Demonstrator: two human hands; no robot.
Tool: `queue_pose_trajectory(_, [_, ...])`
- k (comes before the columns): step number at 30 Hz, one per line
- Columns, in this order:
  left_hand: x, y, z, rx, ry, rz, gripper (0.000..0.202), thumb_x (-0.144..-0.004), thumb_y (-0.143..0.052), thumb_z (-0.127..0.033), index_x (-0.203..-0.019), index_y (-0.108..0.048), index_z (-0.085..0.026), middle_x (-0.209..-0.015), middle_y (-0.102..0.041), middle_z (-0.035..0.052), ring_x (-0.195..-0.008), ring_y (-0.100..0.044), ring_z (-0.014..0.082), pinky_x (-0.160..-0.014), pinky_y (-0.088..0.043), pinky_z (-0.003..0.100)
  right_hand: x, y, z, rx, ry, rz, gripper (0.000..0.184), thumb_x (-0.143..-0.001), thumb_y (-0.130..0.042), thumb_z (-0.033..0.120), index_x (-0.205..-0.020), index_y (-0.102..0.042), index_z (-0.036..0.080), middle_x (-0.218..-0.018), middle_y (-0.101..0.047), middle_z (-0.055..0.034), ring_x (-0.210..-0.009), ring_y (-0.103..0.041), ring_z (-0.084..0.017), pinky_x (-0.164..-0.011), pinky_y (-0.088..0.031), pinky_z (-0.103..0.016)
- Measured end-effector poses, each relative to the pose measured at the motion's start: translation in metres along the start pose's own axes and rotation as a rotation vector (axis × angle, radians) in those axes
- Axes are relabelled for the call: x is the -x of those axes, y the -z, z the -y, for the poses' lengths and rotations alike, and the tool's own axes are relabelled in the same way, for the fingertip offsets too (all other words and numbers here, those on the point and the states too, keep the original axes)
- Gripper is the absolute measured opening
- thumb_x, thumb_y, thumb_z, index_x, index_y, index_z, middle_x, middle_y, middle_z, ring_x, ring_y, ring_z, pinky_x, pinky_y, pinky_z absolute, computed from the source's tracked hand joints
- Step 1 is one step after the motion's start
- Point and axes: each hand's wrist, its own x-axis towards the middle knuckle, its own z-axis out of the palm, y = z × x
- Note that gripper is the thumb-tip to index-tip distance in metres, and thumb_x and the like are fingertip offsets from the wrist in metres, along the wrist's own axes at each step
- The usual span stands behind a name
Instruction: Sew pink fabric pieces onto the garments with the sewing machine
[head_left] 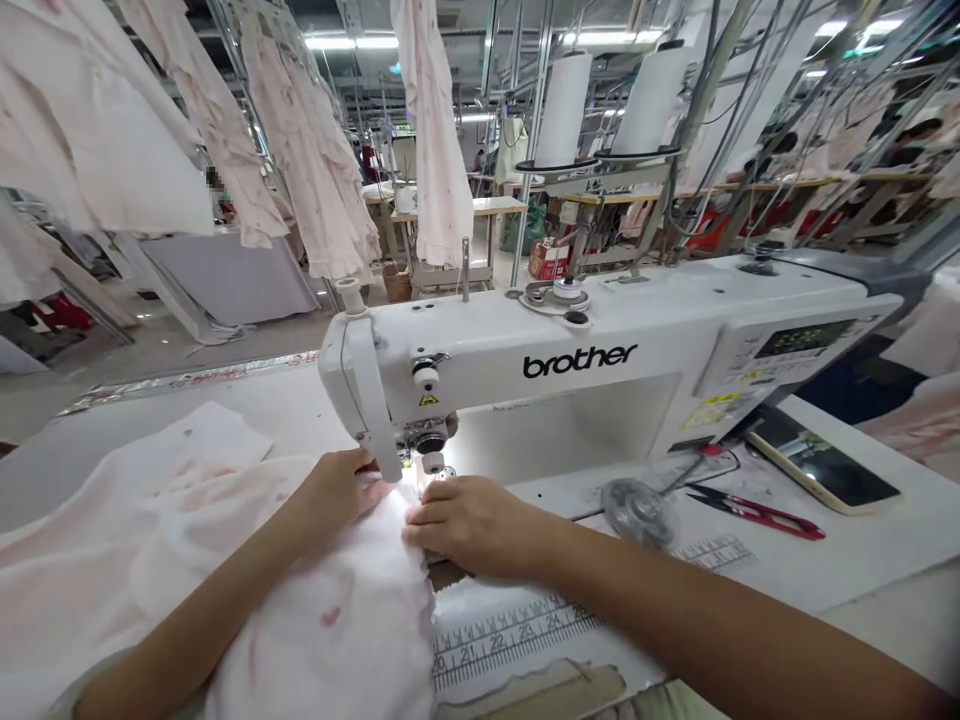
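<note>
A white Brother sewing machine stands before me, its needle area brightly lit. Pale pink fabric with small heart prints runs up to the needle and spreads leftward over the table. Just left of the needle, my left hand is closed on the fabric, its fingertips partly hidden by folds. My right hand has curled fingers gripping the fabric's edge, just right of and in front of the needle. Glare and the fingers hide the exact stitching point.
Red-handled thread snips, a phone and a clear round dish lie on the right. A printed ruler strip crosses the front. Thread cones stand behind the machine; pink garments hang at left. People sit farther back.
</note>
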Motion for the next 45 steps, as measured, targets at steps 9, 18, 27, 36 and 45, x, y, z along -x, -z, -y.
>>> queue_pose_trajectory(9, [0.036,-0.004,-0.010,-0.021,0.048,0.108,0.022,-0.089,-0.050,-0.041,-0.082,-0.057,-0.021,-0.077,-0.064,-0.0016,-0.072,-0.056,0.0169,-0.066,-0.041,0.027,0.003,0.004,0.009,0.027,0.166,-0.003,0.014,-0.096,-0.053,0.008,-0.089,-0.063,0.016,-0.090,-0.065,-0.0009,-0.082,-0.052,-0.016,-0.077,-0.042,-0.027])
queue_pose_trajectory(18, [0.032,-0.007,-0.019,-0.047,0.070,0.081,0.020,-0.090,-0.047,-0.039,-0.081,-0.054,-0.022,-0.080,-0.064,-0.0010,-0.076,-0.059,0.0186,-0.072,-0.043,0.031,0.002,0.001,0.006,0.030,0.041,-0.052,0.017,-0.099,-0.049,0.021,-0.095,-0.063,0.013,-0.098,-0.065,-0.0074,-0.086,-0.051,-0.018,-0.080,-0.045,-0.031])
queue_pose_trajectory(27, [0.033,-0.009,-0.021,-0.128,0.033,-0.026,0.018,-0.085,-0.049,-0.035,-0.078,-0.055,-0.021,-0.089,-0.062,0.0035,-0.087,-0.057,0.0231,-0.081,-0.043,0.038,0.002,0.003,0.003,-0.035,-0.065,-0.010,0.027,-0.102,-0.047,0.032,-0.111,-0.060,0.010,-0.106,-0.065,-0.0078,-0.097,-0.051,-0.021,-0.091,-0.042,-0.034])
queue_pose_trajectory(36, [0.030,-0.007,-0.034,-0.234,0.074,0.007,0.016,-0.083,-0.050,-0.031,-0.072,-0.055,-0.021,-0.078,-0.064,0.0007,-0.082,-0.059,0.0209,-0.078,-0.038,0.034,0.000,0.006,0.007,-0.059,-0.123,0.035,0.026,-0.097,-0.055,0.030,-0.114,-0.058,0.011,-0.111,-0.065,-0.0088,-0.101,-0.051,-0.023,-0.093,-0.040,-0.035])
queue_pose_trajectory(45, [0.020,-0.005,-0.026,-0.306,0.126,0.073,0.021,-0.080,-0.047,-0.034,-0.065,-0.057,-0.022,-0.070,-0.063,0.0014,-0.076,-0.059,0.0223,-0.077,-0.037,0.035,0.002,0.007,0.009,-0.048,-0.131,0.030,0.025,-0.096,-0.057,0.031,-0.112,-0.058,0.011,-0.106,-0.065,-0.0080,-0.099,-0.051,-0.023,-0.092,-0.040,-0.037])
